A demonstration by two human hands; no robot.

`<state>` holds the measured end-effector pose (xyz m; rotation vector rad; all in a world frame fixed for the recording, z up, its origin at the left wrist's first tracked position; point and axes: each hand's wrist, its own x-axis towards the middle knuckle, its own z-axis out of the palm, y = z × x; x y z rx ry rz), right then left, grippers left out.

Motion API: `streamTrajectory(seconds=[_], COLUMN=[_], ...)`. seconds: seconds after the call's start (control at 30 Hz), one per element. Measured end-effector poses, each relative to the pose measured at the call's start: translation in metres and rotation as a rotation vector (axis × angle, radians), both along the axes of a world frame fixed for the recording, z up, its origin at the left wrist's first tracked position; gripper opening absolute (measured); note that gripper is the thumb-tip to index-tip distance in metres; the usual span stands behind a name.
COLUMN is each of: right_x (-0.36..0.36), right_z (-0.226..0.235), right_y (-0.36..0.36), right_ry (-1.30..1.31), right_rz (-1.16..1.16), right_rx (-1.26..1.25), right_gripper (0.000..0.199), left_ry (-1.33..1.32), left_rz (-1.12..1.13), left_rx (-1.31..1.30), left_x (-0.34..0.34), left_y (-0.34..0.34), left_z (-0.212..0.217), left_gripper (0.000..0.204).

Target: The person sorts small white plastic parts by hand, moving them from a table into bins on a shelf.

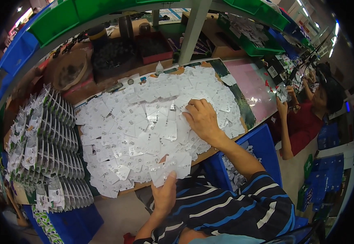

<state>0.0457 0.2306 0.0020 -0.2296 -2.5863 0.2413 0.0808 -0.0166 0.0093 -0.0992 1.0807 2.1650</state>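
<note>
Near the table's front edge, my left hand (165, 195) pinches a white card (179, 162), thumb on top; whether there is more than one card I cannot tell. It is held over the near edge of a wide layer of overlapping white cards (124, 110), which bear small greyish spots or pieces. My right hand (203, 120) reaches over the right part of that layer, palm down. Its fingers are bent, with a gap between thumb and forefinger, and the fingertips lie at the cards.
Stacked rows of carded packs (50, 142) stand at the left. A blue bin (271, 150) with small packs sits by my right forearm. Behind the cards are a round basket (69, 71), a red tray (154, 46) and a small white bottle (159, 68). A co-worker (303, 122) handles something at the right.
</note>
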Motion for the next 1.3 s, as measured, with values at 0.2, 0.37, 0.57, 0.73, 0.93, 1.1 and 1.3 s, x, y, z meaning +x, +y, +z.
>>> streamTrajectory(seconds=[0.2, 0.37, 0.57, 0.73, 0.93, 1.1, 1.3], right_x=[0.010, 0.039, 0.054, 0.062, 0.057, 0.053, 0.062], right_z=[0.016, 0.038, 0.046, 0.037, 0.030, 0.031, 0.027], right_y=[-0.008, -0.036, -0.049, -0.054, -0.050, -0.057, -0.059], right_ry=[0.058, -0.305, -0.507, -0.572, -0.414, -0.326, -0.351], right_rz=[0.077, 0.404, 0.331, 0.207, 0.176, 0.168, 0.155], right_rx=[-0.029, -0.788, -0.969, -1.373, -1.401, -1.459, -1.293], right_gripper=[0.019, 0.024, 0.042, 0.036, 0.030, 0.030, 0.036], left_ry=[-0.065, -0.015, 0.017, -0.045, -0.155, -0.167, -0.164], left_rz=[-0.017, -0.141, -0.037, 0.014, 0.049, 0.053, 0.125], left_rx=[0.086, -0.086, -0.039, 0.065, 0.129, 0.157, 0.172], left_x=[-0.002, -0.011, -0.009, -0.008, -0.011, -0.013, -0.013], left_y=[-0.002, -0.007, -0.004, -0.003, -0.005, -0.005, -0.003], left_z=[0.002, -0.008, -0.018, -0.015, -0.014, -0.017, -0.017], left_gripper=[0.059, 0.051, 0.045, 0.042, 0.037, 0.039, 0.040])
